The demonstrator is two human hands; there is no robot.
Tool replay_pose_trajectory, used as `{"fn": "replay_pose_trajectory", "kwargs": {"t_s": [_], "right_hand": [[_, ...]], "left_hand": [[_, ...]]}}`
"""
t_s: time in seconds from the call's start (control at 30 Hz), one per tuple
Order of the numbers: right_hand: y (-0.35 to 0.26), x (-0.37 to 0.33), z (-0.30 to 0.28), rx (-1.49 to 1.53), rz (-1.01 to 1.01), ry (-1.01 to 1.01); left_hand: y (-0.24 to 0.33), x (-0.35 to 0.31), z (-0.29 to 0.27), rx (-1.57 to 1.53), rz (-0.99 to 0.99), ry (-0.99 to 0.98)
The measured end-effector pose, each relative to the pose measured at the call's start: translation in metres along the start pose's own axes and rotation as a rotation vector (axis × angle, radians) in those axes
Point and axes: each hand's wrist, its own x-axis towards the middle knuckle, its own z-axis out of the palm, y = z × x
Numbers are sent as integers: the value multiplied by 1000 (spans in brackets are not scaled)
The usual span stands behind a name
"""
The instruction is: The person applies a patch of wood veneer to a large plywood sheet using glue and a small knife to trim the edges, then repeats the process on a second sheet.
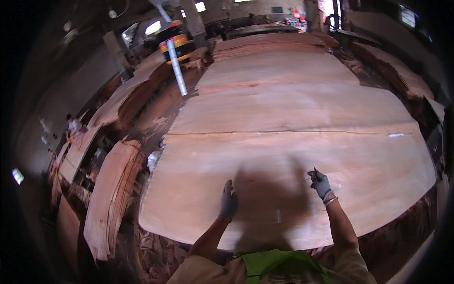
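Observation:
A broad, pale reddish wood veneer sheet (203,175) lies in front of me, with my shadow across its middle. Over its near left part is my left hand (229,202), in a grey glove, fingers stretched out and nothing held. My right hand (321,185), gloved too with a band at the wrist, is closed around a small dark pointed tool (315,171); its kind is too small to make out. Whether either hand touches the sheet I cannot tell. Beyond a dark seam lies another veneer sheet (293,109). Small pale strips (278,216) show on the near sheet.
Further veneer stacks (283,45) continue behind. To the left stand a bundle of veneer (111,194) and a long stack (127,94); another stack (397,71) runs along the right. A yellow and black machine (177,47) stands back left. At far left is another person (74,125).

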Motion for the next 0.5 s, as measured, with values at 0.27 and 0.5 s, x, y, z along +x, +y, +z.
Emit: {"fn": "replay_pose_trajectory", "kwargs": {"t_s": [0.27, 0.5], "right_hand": [[-145, 89, 144, -146, -393, -102], [-259, 185, 259, -452, -554, -97]], "left_hand": [[20, 12, -80, -93, 124, 241], [41, 31, -191, -190, 208, 412]]}}
